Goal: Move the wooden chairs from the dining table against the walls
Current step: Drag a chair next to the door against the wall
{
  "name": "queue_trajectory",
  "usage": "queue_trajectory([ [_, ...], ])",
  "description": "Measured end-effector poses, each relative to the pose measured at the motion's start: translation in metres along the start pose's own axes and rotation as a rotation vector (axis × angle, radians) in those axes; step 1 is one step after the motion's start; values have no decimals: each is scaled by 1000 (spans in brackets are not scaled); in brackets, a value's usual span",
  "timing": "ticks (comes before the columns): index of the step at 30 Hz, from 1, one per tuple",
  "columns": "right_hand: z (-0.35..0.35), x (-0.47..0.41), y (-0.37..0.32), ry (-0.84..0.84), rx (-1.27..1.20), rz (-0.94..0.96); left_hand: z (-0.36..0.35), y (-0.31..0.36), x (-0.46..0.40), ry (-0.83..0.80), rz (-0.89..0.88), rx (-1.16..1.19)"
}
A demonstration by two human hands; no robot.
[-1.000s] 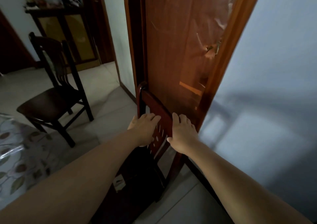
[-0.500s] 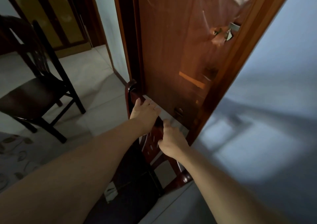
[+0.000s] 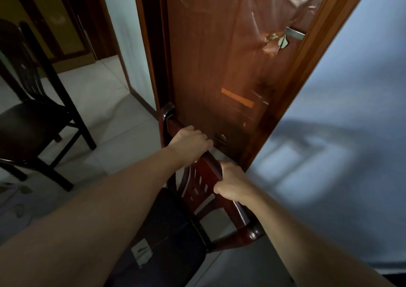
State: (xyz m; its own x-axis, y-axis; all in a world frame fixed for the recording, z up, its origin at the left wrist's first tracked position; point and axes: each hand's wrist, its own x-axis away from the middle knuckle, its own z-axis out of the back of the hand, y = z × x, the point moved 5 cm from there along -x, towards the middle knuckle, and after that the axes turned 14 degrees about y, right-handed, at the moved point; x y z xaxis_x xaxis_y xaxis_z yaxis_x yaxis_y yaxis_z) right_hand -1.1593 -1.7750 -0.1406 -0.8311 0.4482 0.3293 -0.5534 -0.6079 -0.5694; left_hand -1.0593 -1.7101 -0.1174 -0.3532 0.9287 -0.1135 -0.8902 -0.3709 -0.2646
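A reddish wooden chair (image 3: 204, 183) with a dark seat stands in front of me, its carved back close to a wooden door. My left hand (image 3: 189, 141) grips the top rail of the back near its left end. My right hand (image 3: 230, 185) is closed on the same rail further right and lower. A second dark wooden chair (image 3: 33, 119) stands on the tiled floor at the left, apart from my hands.
The brown door (image 3: 219, 56) with a handle (image 3: 283, 38) fills the middle, its frame on the right. A pale wall (image 3: 340, 111) runs along the right. A floral tablecloth edge (image 3: 13, 199) shows at the left. A dark cabinet (image 3: 55, 23) stands far left.
Both hands went from resting flat on the chair's back to gripping its top rail. The chair back sits lower and nearer the door, and my view has dropped closer.
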Motion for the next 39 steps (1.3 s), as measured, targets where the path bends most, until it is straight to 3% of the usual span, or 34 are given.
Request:
queue_trajectory([
  [8,-10,62,-19,33,-20,-9,41,1,38,27,-172,15],
  [16,37,107,-6,103,28,-23,79,35,28,64,-265,41],
  [27,129,128,94,141,163,-48,113,145,-50,125,-383,41],
  [35,190,109,191,174,232,-4,117,223,-123,81,-327,51],
  [39,212,94,215,270,322,65,107,237,-155,63,-257,38],
])
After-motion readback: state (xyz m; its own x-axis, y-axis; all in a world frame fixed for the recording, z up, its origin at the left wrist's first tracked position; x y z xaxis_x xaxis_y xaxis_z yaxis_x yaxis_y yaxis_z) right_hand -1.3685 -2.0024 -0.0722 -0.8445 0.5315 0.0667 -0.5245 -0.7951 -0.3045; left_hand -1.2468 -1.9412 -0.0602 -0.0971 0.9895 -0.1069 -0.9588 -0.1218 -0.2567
